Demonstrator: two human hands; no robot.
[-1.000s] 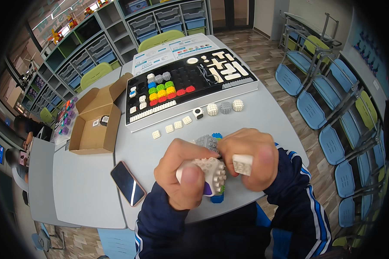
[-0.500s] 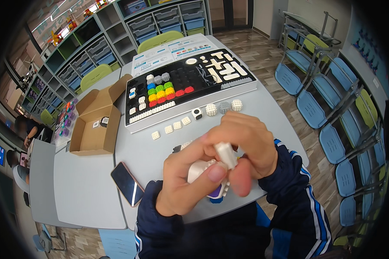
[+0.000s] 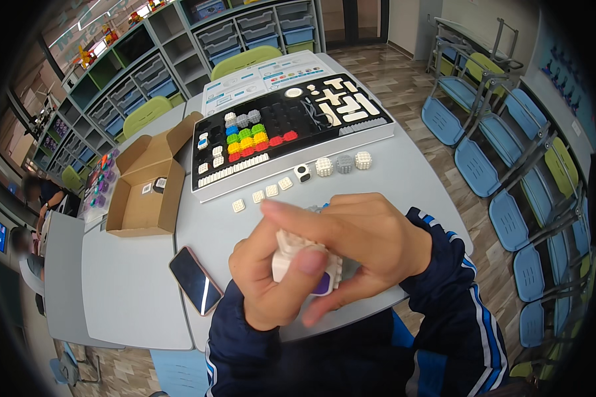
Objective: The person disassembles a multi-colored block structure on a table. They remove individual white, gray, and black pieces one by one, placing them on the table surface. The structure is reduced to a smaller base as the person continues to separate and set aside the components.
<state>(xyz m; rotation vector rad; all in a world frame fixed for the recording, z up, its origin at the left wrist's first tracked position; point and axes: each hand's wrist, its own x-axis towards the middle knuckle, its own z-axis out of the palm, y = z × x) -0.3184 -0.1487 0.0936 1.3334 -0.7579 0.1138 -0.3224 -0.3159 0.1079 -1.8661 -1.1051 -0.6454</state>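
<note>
Grey shelving (image 3: pixel 179 59) stands beyond the kit box (image 3: pixel 245 178), a white-walled box lying on a pale bench (image 3: pixel 132 284). On the near side of the kit box, the left hand (image 3: pixel 263 281) is closed on 1 white studded block (image 3: pixel 281 270) with 1 purple patch, its thumb pressed over the top, probably to steady it for the other hand. The right hand (image 3: pixel 371 241) is half open, index finger reaching across and thumb spread lower down. It touches or nearly touches 1 smaller white piece (image 3: pixel 290 239) at the block's top; I cannot tell whether it grips that piece or whether the 2 are joined.

Along the kit box's near wall runs a row of 8 parts: 4 flat white tiles (image 3: pixel 271 190), 1 white cube with a black disc (image 3: pixel 302 173), 2 white studded cubes (image 3: pixel 323 167) and 1 grey studded cube (image 3: pixel 344 164), likely lined up so each is easy to pick out. Nearer than the kit box's left corner lies 1 phone (image 3: pixel 195 280), perhaps put aside to leave working room. Just left of the kit box sits 1 open cardboard box (image 3: pixel 122 212), flaps raised.
</note>
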